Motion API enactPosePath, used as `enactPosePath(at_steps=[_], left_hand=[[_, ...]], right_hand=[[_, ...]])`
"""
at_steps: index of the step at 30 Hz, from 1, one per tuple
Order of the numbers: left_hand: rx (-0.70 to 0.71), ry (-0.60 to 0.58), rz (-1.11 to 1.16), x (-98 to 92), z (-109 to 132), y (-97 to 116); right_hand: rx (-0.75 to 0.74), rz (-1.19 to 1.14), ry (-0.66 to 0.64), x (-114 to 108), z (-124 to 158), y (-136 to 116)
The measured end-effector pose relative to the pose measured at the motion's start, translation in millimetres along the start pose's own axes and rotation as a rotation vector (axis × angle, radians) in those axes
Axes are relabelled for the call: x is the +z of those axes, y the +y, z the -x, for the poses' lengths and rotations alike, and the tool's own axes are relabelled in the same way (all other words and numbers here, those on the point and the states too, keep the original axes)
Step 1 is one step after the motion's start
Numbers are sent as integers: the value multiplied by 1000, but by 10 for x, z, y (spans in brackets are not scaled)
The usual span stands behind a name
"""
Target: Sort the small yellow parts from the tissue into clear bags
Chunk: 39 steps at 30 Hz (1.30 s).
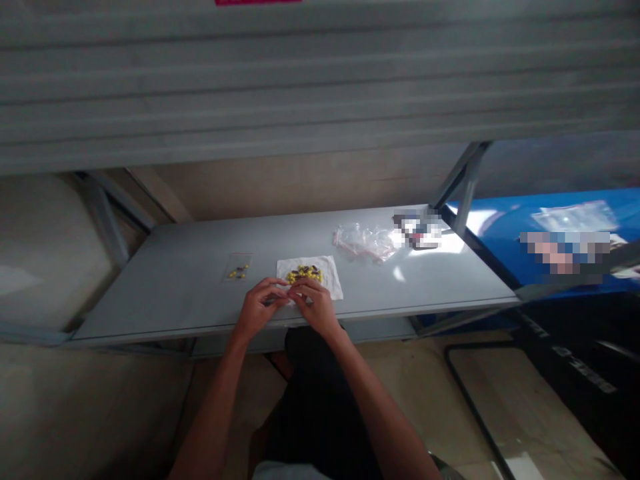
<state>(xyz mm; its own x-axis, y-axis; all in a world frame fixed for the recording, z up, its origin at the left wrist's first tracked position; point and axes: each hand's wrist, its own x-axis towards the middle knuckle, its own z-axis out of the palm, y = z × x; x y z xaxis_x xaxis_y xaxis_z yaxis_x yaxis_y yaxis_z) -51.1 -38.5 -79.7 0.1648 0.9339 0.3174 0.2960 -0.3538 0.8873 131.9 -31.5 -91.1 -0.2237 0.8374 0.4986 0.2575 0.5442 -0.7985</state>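
A flat, clear plastic bag held small yellow-and-dark pieces, a loose pile lay unbagged on white cloth, and left hand and right hand curled inward (fingers' grip: couldn't tell).

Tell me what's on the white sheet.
A heap of small yellow and dark pieces; the left hand and right hand hide part of the white sheet and anything there.

Bare left hand, bare right hand, black legwear, greyish top

Left hand and right hand were close together at a creased white sheet bearing small yellow and dark pieces.
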Motion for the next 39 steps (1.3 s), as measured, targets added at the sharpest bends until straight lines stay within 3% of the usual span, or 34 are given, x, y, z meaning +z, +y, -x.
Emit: enactPosePath(at_steps=[5, 9, 15, 19, 25, 39], left_hand=[[-209, 120, 239, 17, 4, -39], [-234, 243, 320, -10, -8, -45], [-262, 212, 355, -37, -2, -67], [-275, 191, 318, -38, 9, -70], [-298, 259, 253, -48, 7, -106], [-256, 356, 278, -49, 23, -143]], right_hand=[[-63, 23, -53, -9, 17, -28], [-75, 67, -82, -21, 18, -60], [-113, 56, -52, -34, 28, -68], [-109, 63, -108, -33, 43, -71], [-15, 147, -120, -31, 62, -82], [-7, 112, -49, -11, 34, -83]])
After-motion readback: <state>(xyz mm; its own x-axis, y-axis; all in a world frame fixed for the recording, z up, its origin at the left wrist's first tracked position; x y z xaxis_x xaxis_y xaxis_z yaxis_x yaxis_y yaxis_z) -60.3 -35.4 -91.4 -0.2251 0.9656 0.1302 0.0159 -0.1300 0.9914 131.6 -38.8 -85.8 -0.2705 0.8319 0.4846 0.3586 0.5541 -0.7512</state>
